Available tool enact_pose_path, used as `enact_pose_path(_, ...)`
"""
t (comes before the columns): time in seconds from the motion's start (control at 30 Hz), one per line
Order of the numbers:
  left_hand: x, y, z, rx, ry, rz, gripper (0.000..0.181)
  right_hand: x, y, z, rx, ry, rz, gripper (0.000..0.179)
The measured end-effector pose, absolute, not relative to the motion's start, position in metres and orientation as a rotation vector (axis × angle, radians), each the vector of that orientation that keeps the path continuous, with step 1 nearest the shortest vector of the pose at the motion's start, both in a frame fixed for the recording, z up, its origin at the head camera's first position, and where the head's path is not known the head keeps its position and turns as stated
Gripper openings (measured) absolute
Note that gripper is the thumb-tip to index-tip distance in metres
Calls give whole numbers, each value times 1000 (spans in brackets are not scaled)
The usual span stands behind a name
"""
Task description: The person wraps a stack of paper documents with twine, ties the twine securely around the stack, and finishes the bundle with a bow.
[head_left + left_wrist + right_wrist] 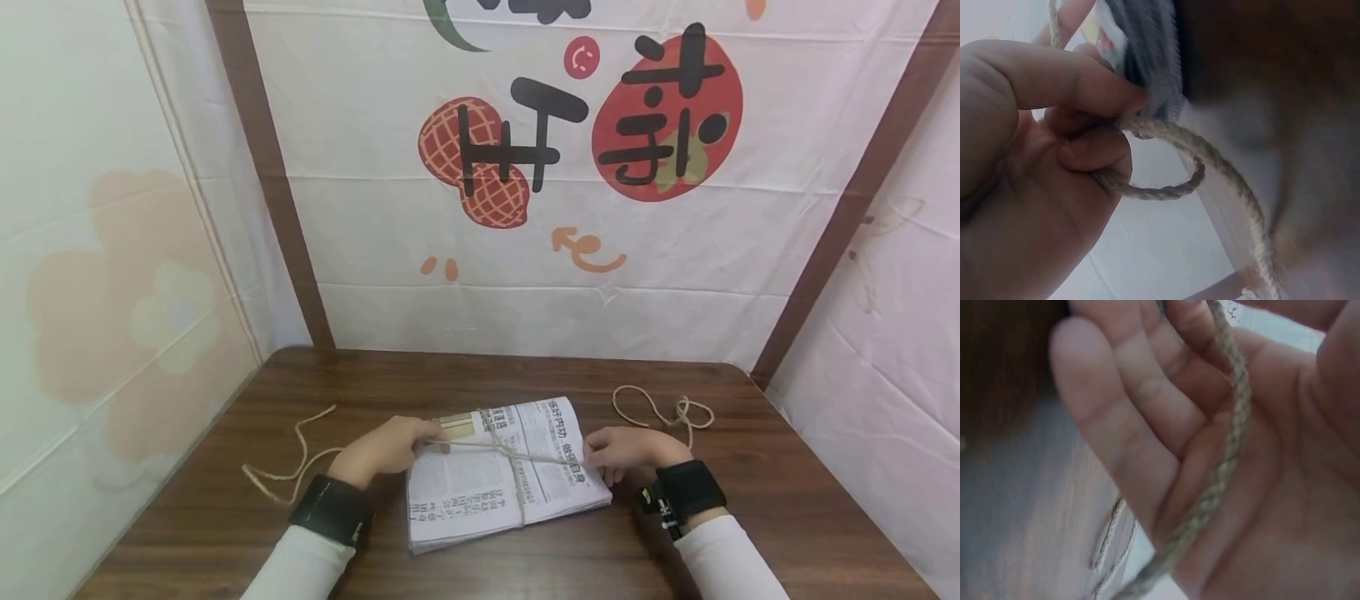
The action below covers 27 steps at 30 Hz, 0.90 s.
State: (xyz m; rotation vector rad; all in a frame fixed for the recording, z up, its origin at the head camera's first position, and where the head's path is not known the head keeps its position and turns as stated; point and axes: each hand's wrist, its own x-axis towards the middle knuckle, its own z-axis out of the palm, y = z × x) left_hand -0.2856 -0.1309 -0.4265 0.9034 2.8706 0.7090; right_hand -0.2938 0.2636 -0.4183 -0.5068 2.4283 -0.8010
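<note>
A stack of folded newspapers lies on the table with a thin twine rope running across its top from back to front. Two lengths of the rope cross near the middle of the stack and stretch out sideways. On the left, my left hand pinches one length at the stack's edge; its wrist view shows the rope looping out from between thumb and fingers. At the right edge, my right hand holds the other length, and the rope passes over the palm. Its pinching fingertips are partly cut off in that wrist view.
The wooden table reaches back to a printed cloth. One loose rope tail curls on the tabletop left of the stack, and another tail loops behind my right hand. Cloth panels also hang at both sides.
</note>
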Motion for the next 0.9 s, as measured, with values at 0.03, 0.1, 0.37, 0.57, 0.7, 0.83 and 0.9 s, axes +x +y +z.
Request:
enact_pose_path(0.03,-286,-131,-426,866,2875,720,36,-292,262,-417,-506,2409,-804,14)
enact_pose_path(0.1,-286,-130,-425,802,2873,733,35,-288,259,-416,-499,2392,-800,16)
enact_pose_path(0.37,-279,-134,-422,774,2755,805,36,-289,256,-414,-479,2558,-740,18)
enact_pose_path(0.57,-268,-139,-418,818,2723,881,30,-296,252,-414,-487,2687,-780,16)
enact_pose_path(0.7,-265,-145,-419,810,2720,893,30,-299,252,-417,-472,2705,-766,17)
enact_pose_path(0.83,-263,-150,-422,809,2720,841,27,-300,252,-423,-411,2710,-799,16)
enact_pose_path(0.9,-262,-151,-422,763,2738,801,31,-301,251,-426,-380,2688,-855,20)
